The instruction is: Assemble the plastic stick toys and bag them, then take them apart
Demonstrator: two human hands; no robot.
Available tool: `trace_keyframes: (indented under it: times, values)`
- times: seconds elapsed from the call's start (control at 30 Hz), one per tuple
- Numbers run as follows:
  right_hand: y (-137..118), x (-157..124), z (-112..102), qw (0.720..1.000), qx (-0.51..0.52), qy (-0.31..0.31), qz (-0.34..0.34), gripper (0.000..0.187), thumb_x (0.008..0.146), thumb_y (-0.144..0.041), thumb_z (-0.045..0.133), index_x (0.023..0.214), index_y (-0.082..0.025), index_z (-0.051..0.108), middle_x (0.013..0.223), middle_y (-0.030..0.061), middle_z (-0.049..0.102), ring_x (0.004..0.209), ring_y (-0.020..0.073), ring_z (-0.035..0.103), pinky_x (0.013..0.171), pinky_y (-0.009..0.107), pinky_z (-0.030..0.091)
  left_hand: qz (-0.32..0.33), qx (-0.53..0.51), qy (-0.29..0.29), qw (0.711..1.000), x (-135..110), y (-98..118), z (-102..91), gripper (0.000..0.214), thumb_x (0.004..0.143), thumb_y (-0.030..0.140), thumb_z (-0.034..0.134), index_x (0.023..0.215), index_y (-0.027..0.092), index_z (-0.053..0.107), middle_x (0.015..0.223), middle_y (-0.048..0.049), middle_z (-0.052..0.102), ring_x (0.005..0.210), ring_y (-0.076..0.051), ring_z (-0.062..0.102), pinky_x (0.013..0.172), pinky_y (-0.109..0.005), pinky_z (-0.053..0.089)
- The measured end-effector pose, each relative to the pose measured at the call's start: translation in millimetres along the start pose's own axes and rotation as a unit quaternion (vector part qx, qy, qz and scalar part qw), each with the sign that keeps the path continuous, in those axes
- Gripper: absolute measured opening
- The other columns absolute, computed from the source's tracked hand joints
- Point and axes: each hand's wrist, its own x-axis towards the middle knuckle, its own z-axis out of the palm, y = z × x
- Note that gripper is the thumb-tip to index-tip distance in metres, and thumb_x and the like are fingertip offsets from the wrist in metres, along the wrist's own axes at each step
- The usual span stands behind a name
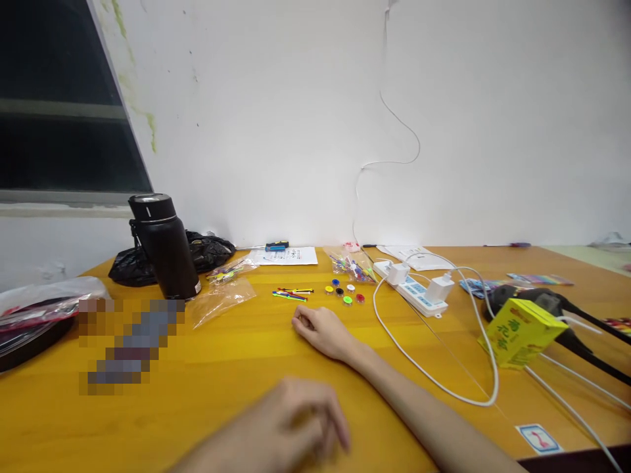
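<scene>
My right hand (pixel 320 334) rests on the orange table (pixel 236 368) with its fingers curled under; anything inside them is hidden. Just beyond its knuckles lie a few thin coloured sticks (pixel 293 293) and several small round coloured discs (pixel 345 292). My left hand (pixel 296 424) hovers low at the bottom centre, blurred by motion, its fingers bent downward. It touches nothing I can see.
A black flask (pixel 165 246) stands at the left by clear plastic bags (pixel 221 303) and a black bag (pixel 211 251). At the right are a white power strip (pixel 413 290), its cable (pixel 434 381) and a yellow carton (pixel 520 332). Paper (pixel 284 256) and a blue screwdriver (pixel 276 247) lie by the wall.
</scene>
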Motion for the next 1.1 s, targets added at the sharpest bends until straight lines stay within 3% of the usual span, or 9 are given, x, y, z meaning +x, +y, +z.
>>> trace_keyframes:
  times: [0.07,0.13,0.2,0.27,0.43,0.7,0.83,0.93,1.1]
  values:
    - [3,1,-3,1.0,-0.008,0.015,0.004,0.008,0.097,-0.027,0.051,0.095,-0.023,0.058,0.074,-0.0023,0.064,0.065,0.0127,0.055,0.06,0.023,0.029,-0.026,0.033,0.11,0.993,21,-21,-45.8,0.033,0.1,0.032,0.033,0.099,0.026,0.065,0.106,-0.0035,0.065,0.106,-0.023,0.056,0.091,-0.035,0.045]
    - [10,2,-10,0.997,-0.043,0.059,0.018,0.006,0.095,-0.022,0.052,0.096,-0.022,0.058,0.083,0.0002,0.066,0.072,0.0148,0.058,0.064,0.024,0.035,-0.05,0.131,0.233,0.962,36,-46,-86.5,0.026,0.093,0.028,0.04,0.081,0.021,0.062,0.088,-0.0019,0.064,0.089,-0.021,0.056,0.084,-0.032,0.042]
    - [21,3,-20,0.986,-0.104,0.126,0.035,0.008,0.094,-0.019,0.05,0.095,-0.021,0.057,0.092,0.0039,0.067,0.083,0.018,0.06,0.073,0.027,0.04,-0.074,0.175,0.326,0.926,41,-69,-113.3,0.024,0.09,0.027,0.039,0.079,0.021,0.06,0.073,0.0002,0.058,0.073,-0.019,0.05,0.071,-0.029,0.037]
    - [34,5,-31,0.966,-0.179,0.182,0.049,0.009,0.093,-0.018,0.05,0.095,-0.02,0.058,0.099,0.0078,0.066,0.095,0.0228,0.059,0.084,0.032,0.042,-0.098,0.185,0.404,0.891,38,-88,-125.0,0.025,0.092,0.031,0.038,0.079,0.02,0.057,0.069,0.0014,0.053,0.068,-0.018,0.047,0.066,-0.028,0.032]
    - [67,4,-41,0.925,-0.308,0.212,0.073,0.015,0.092,-0.022,0.054,0.104,-0.019,0.063,0.106,0.0131,0.067,0.107,0.0324,0.054,0.095,0.044,0.04,-0.11,0.141,0.387,0.905,27,-106,-123.9,0.025,0.089,0.03,0.04,0.077,0.02,0.059,0.069,0.001,0.053,0.071,-0.019,0.048,0.067,-0.027,0.031]
    - [80,4,-34,0.939,-0.302,0.154,0.063,0.023,0.093,-0.019,0.051,0.111,-0.018,0.066,0.106,0.0128,0.069,0.108,0.0304,0.056,0.093,0.042,0.043,-0.103,0.123,0.37,0.915,28,-108,-124.7,0.025,0.089,0.029,0.042,0.081,0.02,0.064,0.064,0.0033,0.046,0.065,-0.016,0.042,0.063,-0.027,0.028]
    - [74,7,-42,0.956,-0.228,0.18,0.047,0.019,0.094,-0.017,0.05,0.106,-0.018,0.064,0.106,0.0116,0.069,0.106,0.0281,0.059,0.094,0.042,0.046,-0.094,0.107,0.384,0.913,28,-113,-125.8,0.023,0.089,0.028,0.043,0.084,0.019,0.064,0.063,0.0036,0.044,0.062,-0.015,0.04,0.061,-0.026,0.027]
    - [55,9,-38,0.971,-0.098,0.219,0.019,0.014,0.095,-0.024,0.053,0.106,-0.019,0.061,0.106,0.0092,0.069,0.1,0.0236,0.063,0.09,0.038,0.05,-0.056,0.059,0.382,0.921,29,-114,-123.4,0.017,0.09,0.028,0.048,0.098,0.02,0.061,0.067,0.0038,0.049,0.063,-0.014,0.044,0.06,-0.025,0.03]
    - [10,10,-9,0.985,0.084,0.137,-0.054,0.014,0.094,-0.028,0.06,0.107,-0.021,0.061,0.106,0.0068,0.07,0.097,0.0192,0.067,0.09,0.034,0.053,0.001,-0.025,0.257,0.966,31,-104,-110.4,0.041,0.093,0.041,0.057,0.129,0.022,0.05,0.106,-0.0059,0.065,0.091,-0.018,0.059,0.08,-0.028,0.043]
